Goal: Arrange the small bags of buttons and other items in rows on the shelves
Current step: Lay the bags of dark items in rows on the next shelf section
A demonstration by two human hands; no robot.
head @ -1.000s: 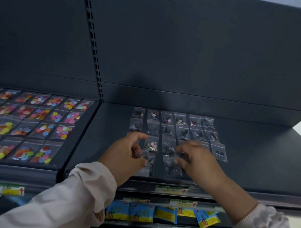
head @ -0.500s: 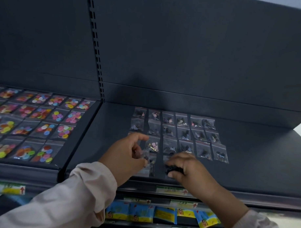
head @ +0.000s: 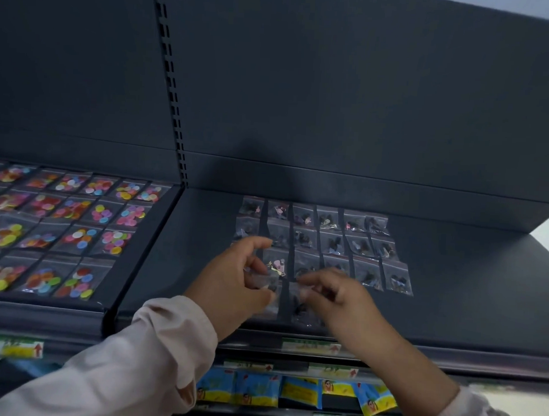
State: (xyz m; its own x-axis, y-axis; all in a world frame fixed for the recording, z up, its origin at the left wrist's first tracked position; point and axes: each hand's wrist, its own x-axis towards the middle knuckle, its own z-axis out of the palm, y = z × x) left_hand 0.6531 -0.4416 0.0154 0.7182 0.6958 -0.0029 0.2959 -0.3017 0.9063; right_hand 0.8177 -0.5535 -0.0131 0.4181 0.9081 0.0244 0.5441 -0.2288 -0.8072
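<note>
Dark grey shop shelving filled the head view, with a plain back panel (head: 333, 85) up top and a slotted upright (head: 171, 95) splitting two shelves. Compared with half a second earlier, the right hand (head: 347, 300) had come up off the front of the right shelf (head: 450, 307), where it was pressing down on a bag, and had slid left toward the left hand (head: 230, 287). The left hand basically hadn't budged, and the grid of dark-item bags (head: 331, 241) looked unchanged.

So the hands sat nearly touching, low over the front part of that grid. The left hand gripped a clump of clear bags (head: 264, 280) between thumb and curled fingers. The right hand's fingers were curled in a narrow pinch on a single clear bag (head: 300, 291) just beside that clump, though it was a bit blurry there. A bag with a gold and pink piece (head: 276, 267) lay right behind the clump.

Over on the left shelf (head: 45, 312) the colourful button bags (head: 79, 238) lay in tidy rows, well apart from both hands. Blue and yellow packets (head: 260, 391) hung below, under the price labels (head: 309, 344).
</note>
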